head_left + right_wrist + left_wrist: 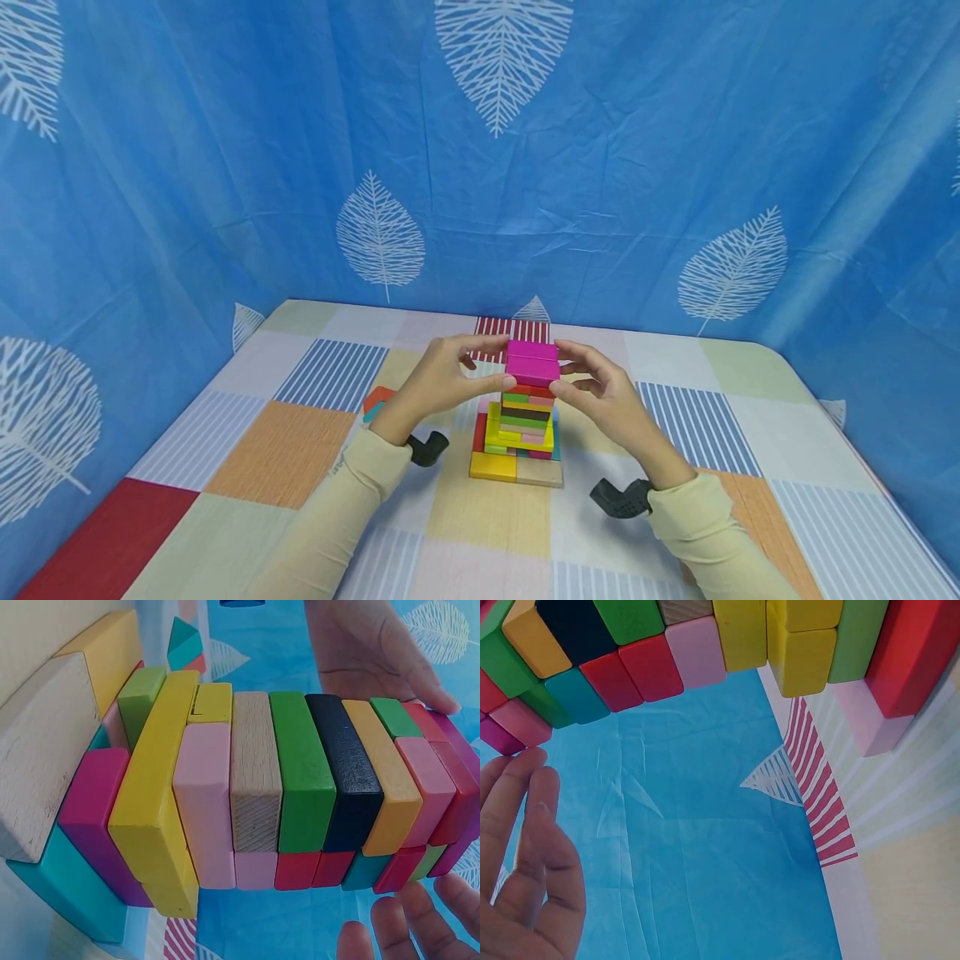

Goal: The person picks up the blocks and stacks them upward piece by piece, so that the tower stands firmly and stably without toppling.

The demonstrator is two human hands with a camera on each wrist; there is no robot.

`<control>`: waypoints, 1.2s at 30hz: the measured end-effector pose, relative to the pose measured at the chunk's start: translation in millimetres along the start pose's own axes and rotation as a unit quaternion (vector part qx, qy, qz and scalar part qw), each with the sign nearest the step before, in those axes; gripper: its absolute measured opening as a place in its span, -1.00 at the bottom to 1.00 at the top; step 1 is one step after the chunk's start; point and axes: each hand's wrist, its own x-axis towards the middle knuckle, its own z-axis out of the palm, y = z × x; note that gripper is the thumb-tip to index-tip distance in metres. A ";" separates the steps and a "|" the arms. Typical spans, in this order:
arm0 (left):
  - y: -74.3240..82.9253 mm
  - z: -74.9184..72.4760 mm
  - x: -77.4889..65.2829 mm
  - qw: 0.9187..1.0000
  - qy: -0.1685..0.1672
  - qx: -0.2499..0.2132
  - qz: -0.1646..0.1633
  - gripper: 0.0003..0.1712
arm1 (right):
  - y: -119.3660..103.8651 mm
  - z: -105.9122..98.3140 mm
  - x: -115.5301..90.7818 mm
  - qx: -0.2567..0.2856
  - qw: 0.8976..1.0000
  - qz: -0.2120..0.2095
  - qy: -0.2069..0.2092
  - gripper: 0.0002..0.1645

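A tower of coloured wooden blocks (pixel 527 423) rises upright from a wider base (pixel 493 467). Two magenta blocks (pixel 533 371) lie side by side at its top. My left hand (pixel 442 379) is at their left side, thumb at the front corner and index finger toward the back. On the opposite side, my right hand (pixel 606 390) has its thumb and fingertips right at the magenta blocks. The left wrist view shows nearly straight fingers (pixel 526 802) at the top layer's edge. Red, green, pink, orange, black and yellow layers (pixel 300 780) appear below in the right wrist view.
Loose orange and teal blocks (pixel 378 395) lie left of the tower, partly hidden behind the left wrist. A patchwork cloth (pixel 487 517) covers the table. Blue curtains (pixel 585 183) with white leaf prints hang behind and at both sides.
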 end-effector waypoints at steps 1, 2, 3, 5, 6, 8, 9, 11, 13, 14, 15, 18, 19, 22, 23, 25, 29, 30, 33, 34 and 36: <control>0.2 -0.7 0.1 1.000 0.000 0.000 -0.002 -0.30 | 0.5 -0.3 0.2 0.000 1.000 -0.001 -0.001 -0.27; 0.5 -1.8 0.1 1.000 0.001 -0.001 -0.003 -0.29 | 1.1 -0.7 0.2 0.000 1.000 -0.002 -0.002 -0.26; 1.1 -3.5 -0.2 1.000 0.002 -0.005 -0.004 -0.27 | 2.0 -1.2 0.3 -0.001 1.000 -0.003 -0.003 -0.24; 2.1 -8.9 -1.8 1.000 0.006 -0.015 -0.008 -0.27 | 3.9 -2.0 0.1 -0.001 1.000 -0.007 -0.011 -0.19; 2.1 -12.4 -3.1 1.000 0.008 -0.018 -0.008 -0.28 | 4.9 -2.3 -0.1 -0.002 1.000 -0.009 -0.015 -0.17; 1.4 -20.3 -6.7 1.000 0.009 -0.022 -0.006 -0.32 | 6.8 -2.7 -0.7 -0.001 1.000 -0.012 -0.027 -0.12; 0.4 -24.9 -9.0 1.000 0.007 -0.024 -0.006 -0.36 | 7.6 -2.8 -1.0 -0.002 0.999 -0.014 -0.033 -0.11; -4.0 -34.3 -14.7 1.000 -0.002 -0.022 -0.009 -0.43 | 9.1 -2.8 -1.3 0.000 0.999 -0.016 -0.041 -0.09; -10.9 -44.3 -21.4 0.999 -0.015 -0.020 -0.021 -0.49 | 10.2 -2.8 -1.2 0.001 0.999 -0.018 -0.045 -0.09; -15.3 -49.5 -25.0 0.999 -0.023 -0.019 -0.032 -0.51 | 10.6 -2.7 -1.0 0.002 0.999 -0.020 -0.046 -0.09; -20.3 -54.7 -28.9 0.998 -0.031 -0.014 -0.046 -0.52 | 11.0 -2.7 -0.7 0.001 0.999 -0.021 -0.047 -0.09; -38.9 -68.8 -40.5 0.994 -0.058 0.006 -0.095 -0.53 | 12.0 -2.6 0.3 -0.001 0.999 -0.022 -0.048 -0.09; -45.2 -72.8 -44.2 0.992 -0.067 0.015 -0.109 -0.53 | 12.2 -2.6 0.6 -0.002 0.999 -0.021 -0.049 -0.08; -62.8 -82.9 -54.6 0.985 -0.080 0.028 -0.152 -0.54 | 12.3 -2.7 1.1 -0.003 0.999 -0.020 -0.049 -0.08; -67.4 -85.4 -57.9 0.982 -0.081 0.021 -0.170 -0.54 | 12.3 -2.9 1.2 -0.003 0.999 -0.019 -0.048 -0.08; -73.9 -88.6 -63.6 0.972 -0.079 -0.014 -0.223 -0.55 | 12.0 -3.1 1.3 -0.002 0.999 -0.020 -0.048 -0.08; -80.9 -89.5 -71.2 0.943 -0.063 -0.082 -0.317 -0.56 | 11.6 -3.8 1.2 -0.002 0.999 -0.022 -0.047 -0.08; -81.6 -89.3 -72.1 0.940 -0.061 -0.085 -0.324 -0.57 | 11.6 -4.0 1.1 -0.002 0.999 -0.024 -0.048 -0.08; -84.8 -88.1 -74.0 0.942 -0.060 -0.080 -0.320 -0.63 | 11.5 -4.5 0.9 -0.001 0.998 -0.026 -0.049 -0.09; -86.4 -87.9 -74.8 0.944 -0.062 -0.080 -0.314 -0.65 | 11.5 -4.6 0.8 0.000 0.998 -0.026 -0.050 -0.09; -89.1 -87.9 -76.2 0.947 -0.069 -0.079 -0.303 -0.68 | 11.5 -4.7 0.3 0.003 0.998 -0.025 -0.053 -0.09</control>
